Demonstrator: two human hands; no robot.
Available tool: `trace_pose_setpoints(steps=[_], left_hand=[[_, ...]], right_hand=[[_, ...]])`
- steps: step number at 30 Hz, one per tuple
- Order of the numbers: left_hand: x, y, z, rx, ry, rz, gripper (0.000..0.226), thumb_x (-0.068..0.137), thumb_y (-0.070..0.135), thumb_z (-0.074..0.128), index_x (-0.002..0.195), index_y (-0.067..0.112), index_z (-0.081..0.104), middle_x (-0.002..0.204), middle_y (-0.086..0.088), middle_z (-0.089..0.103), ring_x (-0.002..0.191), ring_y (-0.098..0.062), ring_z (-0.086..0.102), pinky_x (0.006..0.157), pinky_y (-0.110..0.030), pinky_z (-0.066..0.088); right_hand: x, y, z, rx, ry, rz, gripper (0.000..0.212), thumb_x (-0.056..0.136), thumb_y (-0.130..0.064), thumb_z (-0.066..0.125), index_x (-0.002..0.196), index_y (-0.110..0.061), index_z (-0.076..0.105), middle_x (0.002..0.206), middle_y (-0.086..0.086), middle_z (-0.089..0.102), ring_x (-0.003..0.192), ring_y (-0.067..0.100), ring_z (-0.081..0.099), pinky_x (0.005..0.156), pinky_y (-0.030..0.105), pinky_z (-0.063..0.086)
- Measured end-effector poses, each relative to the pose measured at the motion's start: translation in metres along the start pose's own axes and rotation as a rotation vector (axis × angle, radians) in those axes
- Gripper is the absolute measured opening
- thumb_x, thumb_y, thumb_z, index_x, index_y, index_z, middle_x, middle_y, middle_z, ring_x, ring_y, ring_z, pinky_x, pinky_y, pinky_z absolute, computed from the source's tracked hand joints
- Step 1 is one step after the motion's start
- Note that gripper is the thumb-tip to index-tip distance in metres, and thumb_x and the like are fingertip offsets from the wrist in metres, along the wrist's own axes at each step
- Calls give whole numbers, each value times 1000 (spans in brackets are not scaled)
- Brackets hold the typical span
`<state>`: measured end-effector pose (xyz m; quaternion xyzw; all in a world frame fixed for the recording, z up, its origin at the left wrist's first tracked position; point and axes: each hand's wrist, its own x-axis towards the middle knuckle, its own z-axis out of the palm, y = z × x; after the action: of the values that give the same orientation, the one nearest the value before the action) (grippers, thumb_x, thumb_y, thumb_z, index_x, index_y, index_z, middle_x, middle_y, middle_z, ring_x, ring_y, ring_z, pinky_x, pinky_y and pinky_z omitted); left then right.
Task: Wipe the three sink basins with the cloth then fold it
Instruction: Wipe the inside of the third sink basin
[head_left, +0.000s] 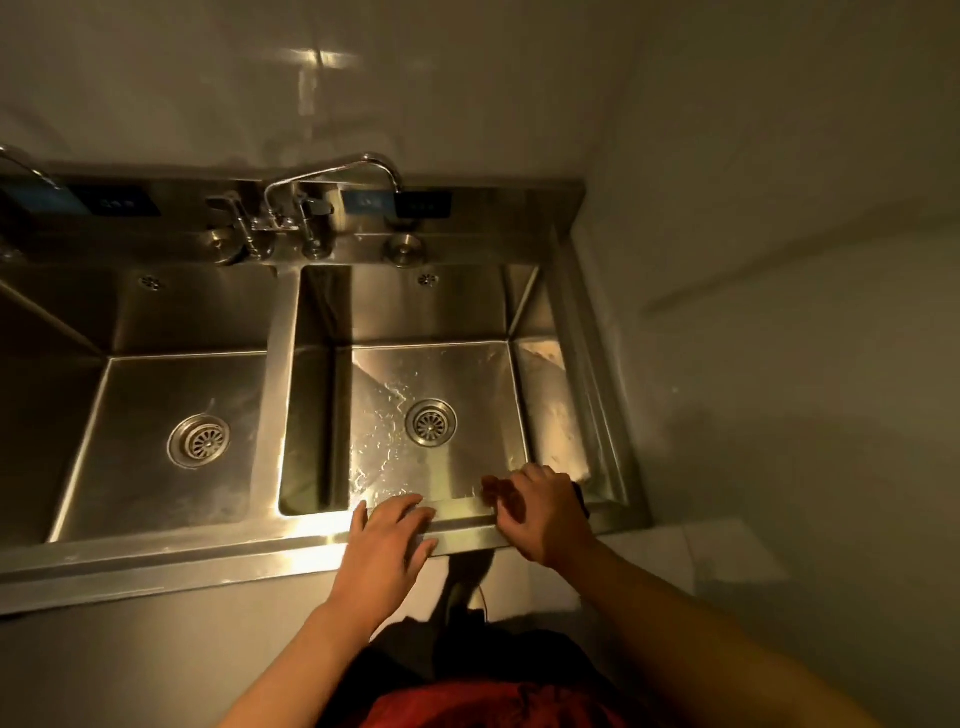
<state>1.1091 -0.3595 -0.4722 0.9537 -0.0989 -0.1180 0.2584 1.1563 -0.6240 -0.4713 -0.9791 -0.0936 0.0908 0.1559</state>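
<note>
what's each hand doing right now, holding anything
Left hand: open, fingers flat on the sink's front rim, holding nothing.
Right hand: fingers loosely curled over the rim, no cloth visible in it.

Stainless sink unit against a pale wall. I see two basins: the right basin (441, 415), floor wet and glinting around its round drain strainer (430, 422), and the left basin (156, 405) with its own strainer (199, 441). A swivel faucet (332, 179) stands on the back ledge above the divider between them. My left hand (387, 545) lies flat, fingers straight, on the front rim (208, 551) of the right basin. My right hand (540, 512) rests just beside it at the rim's near-right corner, fingers loosely bent over the edge. I cannot make out a cloth.
</note>
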Motion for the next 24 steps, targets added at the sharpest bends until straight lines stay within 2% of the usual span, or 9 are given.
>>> trace_pose_setpoints(steps=[5, 9, 13, 16, 19, 22, 24], left_hand=[[24, 26, 14, -16, -47, -14, 38, 101, 48, 57, 137, 35, 59, 133, 17, 61, 129, -10, 53, 122, -41, 20], [44, 46, 22, -7, -110, 5, 44, 105, 52, 49, 146, 35, 51, 139, 14, 60, 133, -12, 53, 121, -40, 22], [66, 67, 28, -19, -170, 88, 45, 106, 49, 48, 148, 31, 51, 143, 8, 59, 134, -17, 53, 112, -38, 36], [80, 83, 30, -32, -169, 159, 42, 105, 44, 53, 144, 27, 56, 139, 3, 61, 130, -22, 55, 108, -38, 40], [91, 96, 33, 3, -173, 236, 45, 105, 44, 52, 148, 28, 52, 145, 4, 57, 136, -20, 51, 113, -37, 36], [100, 103, 39, 59, -198, 298, 50, 106, 47, 47, 153, 30, 46, 152, 6, 50, 140, -17, 46, 116, -37, 32], [104, 104, 45, 75, -205, 310, 51, 106, 47, 47, 154, 29, 46, 153, 5, 50, 141, -19, 46, 117, -38, 32]], right_hand=[[-12, 42, -8, 102, 83, 54, 35, 92, -51, 56, 116, -28, 64, 105, -10, 61, 97, 8, 53, 92, 31, 49], [-13, 46, -9, 114, 84, 53, 34, 91, -49, 56, 118, -30, 61, 108, -10, 61, 101, 8, 52, 94, 35, 50], [7, 50, -24, 233, 55, 136, 32, 92, -43, 65, 118, -24, 62, 112, -5, 62, 105, 14, 57, 96, 39, 53], [25, 60, -52, 302, 190, 204, 38, 87, -52, 60, 119, -32, 54, 115, -12, 55, 107, 11, 54, 95, 33, 52], [35, 70, -71, 112, 331, 198, 49, 83, -51, 64, 127, -33, 49, 123, -7, 54, 114, 16, 52, 97, 32, 48], [33, 76, -62, 15, 215, 271, 58, 88, -39, 70, 141, -31, 46, 146, -1, 45, 135, 24, 43, 113, 43, 42], [23, 78, -41, -17, 124, 300, 62, 96, -31, 65, 152, -27, 40, 161, 3, 32, 149, 29, 29, 121, 49, 32]])
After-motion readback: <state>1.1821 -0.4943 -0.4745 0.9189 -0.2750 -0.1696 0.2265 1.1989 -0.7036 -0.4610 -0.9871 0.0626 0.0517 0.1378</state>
